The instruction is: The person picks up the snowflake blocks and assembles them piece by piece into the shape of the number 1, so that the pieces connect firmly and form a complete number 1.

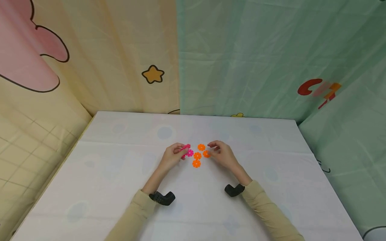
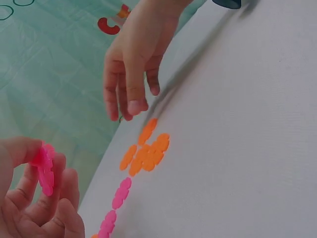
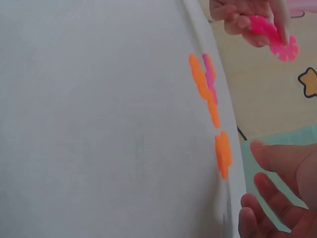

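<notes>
My left hand [image 1: 172, 156] pinches pink flower-shaped plastic discs [image 2: 45, 171] between thumb and fingers, raised over the table. In the right wrist view the held pink pieces [image 3: 286, 48] look joined at an angle. My right hand [image 1: 222, 154] holds nothing; its fingers are loosely bent just right of the orange flower-shaped discs [image 1: 201, 147]. Several of these orange discs lie in a small group between the hands. More pink discs [image 2: 122, 192] lie on the table beside them, close to the left hand.
A white cloth with faint spots covers the table [image 1: 193, 211]. Behind it hang a yellow curtain [image 1: 120, 60] and a green curtain [image 1: 241, 60]. A dark wrist device [image 1: 163, 198] sits on the left wrist and another dark device [image 1: 234, 190] on the right.
</notes>
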The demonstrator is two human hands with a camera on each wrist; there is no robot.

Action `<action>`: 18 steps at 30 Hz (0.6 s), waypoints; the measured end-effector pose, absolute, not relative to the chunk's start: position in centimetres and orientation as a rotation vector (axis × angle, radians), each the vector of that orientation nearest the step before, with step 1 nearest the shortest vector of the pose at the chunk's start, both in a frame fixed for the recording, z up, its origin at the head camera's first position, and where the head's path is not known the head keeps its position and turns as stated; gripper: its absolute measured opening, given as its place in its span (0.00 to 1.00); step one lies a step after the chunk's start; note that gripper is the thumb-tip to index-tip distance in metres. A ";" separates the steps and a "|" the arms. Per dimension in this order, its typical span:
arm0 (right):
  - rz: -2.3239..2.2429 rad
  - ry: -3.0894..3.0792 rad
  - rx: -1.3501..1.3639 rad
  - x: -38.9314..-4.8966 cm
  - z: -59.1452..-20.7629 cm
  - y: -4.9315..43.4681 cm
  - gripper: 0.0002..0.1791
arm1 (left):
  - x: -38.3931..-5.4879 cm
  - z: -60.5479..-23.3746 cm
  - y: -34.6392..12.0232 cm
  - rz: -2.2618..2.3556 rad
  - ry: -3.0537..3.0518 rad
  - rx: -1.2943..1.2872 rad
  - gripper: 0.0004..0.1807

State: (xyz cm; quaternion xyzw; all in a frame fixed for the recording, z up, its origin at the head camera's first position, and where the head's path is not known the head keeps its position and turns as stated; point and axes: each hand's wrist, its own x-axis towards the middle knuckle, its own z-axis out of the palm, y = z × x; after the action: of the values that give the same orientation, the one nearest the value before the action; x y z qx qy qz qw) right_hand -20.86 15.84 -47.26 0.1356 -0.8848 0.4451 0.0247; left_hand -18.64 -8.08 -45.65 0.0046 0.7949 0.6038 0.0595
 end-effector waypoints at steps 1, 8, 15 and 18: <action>1.347 -2.772 0.406 -20.9 -47.5 16.1 0.15 | -18.6 -45.7 -8.2 1.832 2.406 0.006 0.13; 1.232 -2.864 0.413 -20.9 -47.8 16.6 0.17 | -18.4 -45.8 -8.6 1.874 2.394 -0.001 0.14; 1.158 -2.917 0.433 -21.2 -47.5 16.3 0.14 | -18.3 -46.0 -8.7 1.883 2.398 0.003 0.14; 1.139 -2.936 0.432 -21.3 -47.4 16.2 0.12 | -18.1 -46.0 -8.8 1.875 2.413 0.004 0.14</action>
State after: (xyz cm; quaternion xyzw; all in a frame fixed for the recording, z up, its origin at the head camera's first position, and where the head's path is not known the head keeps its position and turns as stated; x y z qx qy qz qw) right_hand -21.26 16.17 -47.36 0.1358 -0.9235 0.3582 -0.0184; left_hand -18.14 -8.82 -46.01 0.0012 0.7890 0.6129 0.0429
